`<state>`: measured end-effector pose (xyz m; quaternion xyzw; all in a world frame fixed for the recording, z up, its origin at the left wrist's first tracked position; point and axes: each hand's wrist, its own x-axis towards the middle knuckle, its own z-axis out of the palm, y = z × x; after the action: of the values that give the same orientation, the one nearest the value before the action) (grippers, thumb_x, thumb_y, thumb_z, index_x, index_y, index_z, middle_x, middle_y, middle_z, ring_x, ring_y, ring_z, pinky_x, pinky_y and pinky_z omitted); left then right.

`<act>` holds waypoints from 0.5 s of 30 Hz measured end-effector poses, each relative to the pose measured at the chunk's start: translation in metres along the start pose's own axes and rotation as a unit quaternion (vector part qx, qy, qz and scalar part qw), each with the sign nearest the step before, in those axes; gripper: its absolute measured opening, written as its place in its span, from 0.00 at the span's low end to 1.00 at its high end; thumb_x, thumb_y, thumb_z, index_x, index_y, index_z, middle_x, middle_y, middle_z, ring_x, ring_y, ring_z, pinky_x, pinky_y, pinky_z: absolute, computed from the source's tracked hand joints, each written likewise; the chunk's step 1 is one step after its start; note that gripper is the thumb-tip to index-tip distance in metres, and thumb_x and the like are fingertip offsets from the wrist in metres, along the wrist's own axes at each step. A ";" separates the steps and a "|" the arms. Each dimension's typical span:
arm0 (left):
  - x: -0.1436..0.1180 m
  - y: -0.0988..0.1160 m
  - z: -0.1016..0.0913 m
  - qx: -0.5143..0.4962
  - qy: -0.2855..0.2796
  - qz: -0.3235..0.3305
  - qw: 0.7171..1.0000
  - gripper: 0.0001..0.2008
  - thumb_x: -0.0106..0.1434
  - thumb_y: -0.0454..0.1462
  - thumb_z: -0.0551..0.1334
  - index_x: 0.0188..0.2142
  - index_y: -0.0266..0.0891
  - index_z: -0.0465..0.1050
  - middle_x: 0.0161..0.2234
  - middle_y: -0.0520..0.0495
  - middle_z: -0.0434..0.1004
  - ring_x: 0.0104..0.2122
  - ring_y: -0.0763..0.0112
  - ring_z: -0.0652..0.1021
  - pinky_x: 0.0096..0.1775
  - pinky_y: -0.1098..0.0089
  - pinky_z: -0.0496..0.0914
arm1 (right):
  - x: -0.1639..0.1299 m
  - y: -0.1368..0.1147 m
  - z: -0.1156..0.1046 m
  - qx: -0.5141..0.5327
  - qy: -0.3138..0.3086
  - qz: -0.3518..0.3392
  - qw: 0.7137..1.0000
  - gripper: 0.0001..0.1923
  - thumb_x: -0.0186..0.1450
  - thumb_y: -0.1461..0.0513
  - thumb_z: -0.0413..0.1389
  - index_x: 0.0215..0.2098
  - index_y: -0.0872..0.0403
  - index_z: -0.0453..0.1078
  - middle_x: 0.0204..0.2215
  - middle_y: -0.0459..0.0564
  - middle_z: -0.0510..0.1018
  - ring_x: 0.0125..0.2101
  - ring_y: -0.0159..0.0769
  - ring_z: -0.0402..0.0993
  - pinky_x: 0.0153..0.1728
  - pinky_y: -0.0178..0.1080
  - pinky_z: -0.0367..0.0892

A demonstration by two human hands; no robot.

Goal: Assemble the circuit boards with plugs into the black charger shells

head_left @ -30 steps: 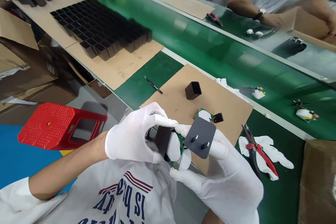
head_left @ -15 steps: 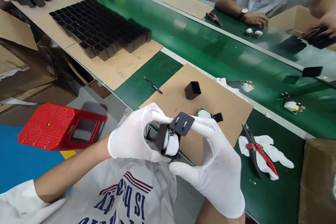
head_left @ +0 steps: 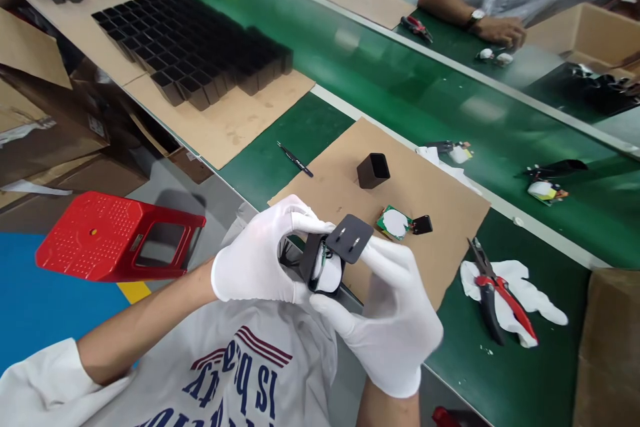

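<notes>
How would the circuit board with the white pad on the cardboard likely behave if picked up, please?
The circuit board with the white pad is probably stiff, as its edges look straight. The black plate seems wired to it, so might swing. Uncased, the board could be fragile.

**Right hand** (head_left: 387,307): passage available over the bare cardboard sheet (head_left: 430,180) — between circuit board (head_left: 394,222) and red-handled pliers (head_left: 486,280). Single housing (head_left: 373,171) obstructs beyond the board. **Left hand** (head_left: 260,253): forward passage along green tabletop (head_left: 310,127) — low tweezers (head_left: 296,160), then housing rows (head_left: 190,47), obstruct.
</notes>
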<state>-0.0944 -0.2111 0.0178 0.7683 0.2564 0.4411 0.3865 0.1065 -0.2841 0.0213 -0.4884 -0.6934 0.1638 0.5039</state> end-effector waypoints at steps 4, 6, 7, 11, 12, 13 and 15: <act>-0.001 -0.003 0.006 0.065 0.053 -0.007 0.996 0.32 0.52 0.32 0.75 0.56 0.45 0.72 0.45 0.47 0.77 0.45 0.62 0.80 0.46 0.60 0.79 | -0.027 0.006 0.013 -0.083 0.065 -0.087 0.991 0.38 0.58 0.68 0.74 0.61 0.36 0.74 0.54 0.48 0.80 0.45 0.47 0.83 0.44 0.53 0.84; -0.001 -0.005 0.012 0.091 0.072 -0.020 0.993 0.31 0.53 0.34 0.75 0.56 0.45 0.72 0.46 0.47 0.76 0.45 0.63 0.80 0.47 0.60 0.79 | -0.034 0.003 0.025 -0.101 0.099 -0.048 0.989 0.39 0.59 0.69 0.73 0.64 0.36 0.73 0.59 0.51 0.78 0.49 0.51 0.84 0.43 0.54 0.86; 0.000 -0.007 0.015 0.105 0.078 -0.025 0.991 0.31 0.54 0.34 0.75 0.56 0.46 0.72 0.46 0.47 0.76 0.45 0.62 0.80 0.47 0.60 0.80 | -0.035 0.002 0.031 -0.107 0.115 -0.025 0.987 0.40 0.59 0.69 0.73 0.66 0.37 0.72 0.61 0.53 0.78 0.50 0.52 0.84 0.43 0.54 0.86; 0.007 -0.013 0.026 0.154 0.097 -0.025 0.983 0.30 0.54 0.34 0.72 0.56 0.46 0.71 0.44 0.47 0.77 0.43 0.61 0.81 0.43 0.61 0.81 | -0.024 -0.003 0.049 -0.123 0.186 0.035 0.974 0.36 0.61 0.70 0.71 0.63 0.39 0.76 0.56 0.52 0.84 0.47 0.48 0.86 0.41 0.47 0.86; 0.010 -0.014 0.028 0.161 0.097 -0.024 0.982 0.29 0.54 0.34 0.71 0.56 0.46 0.71 0.44 0.47 0.76 0.43 0.62 0.82 0.42 0.62 0.81 | -0.021 -0.002 0.051 -0.114 0.200 0.046 0.972 0.33 0.61 0.71 0.70 0.61 0.40 0.78 0.54 0.51 0.85 0.46 0.47 0.86 0.43 0.46 0.85; 0.013 -0.015 0.031 0.167 0.095 -0.024 0.981 0.29 0.54 0.34 0.71 0.56 0.46 0.71 0.44 0.47 0.76 0.42 0.61 0.82 0.41 0.62 0.81 | -0.017 -0.001 0.051 -0.096 0.212 0.061 0.971 0.29 0.62 0.71 0.70 0.58 0.41 0.80 0.53 0.50 0.86 0.46 0.47 0.87 0.44 0.47 0.84; 0.021 -0.014 0.034 0.184 0.081 -0.024 0.979 0.31 0.54 0.33 0.71 0.58 0.46 0.71 0.44 0.47 0.74 0.42 0.61 0.82 0.41 0.62 0.81 | -0.012 0.003 0.050 -0.039 0.241 0.129 0.961 0.21 0.63 0.68 0.70 0.52 0.45 0.83 0.51 0.51 0.87 0.48 0.48 0.86 0.48 0.49 0.83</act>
<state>-0.0554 -0.1999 0.0059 0.7818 0.3822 0.4372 0.2271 0.0651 -0.2797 -0.0094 -0.6180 -0.4886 0.0776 0.6110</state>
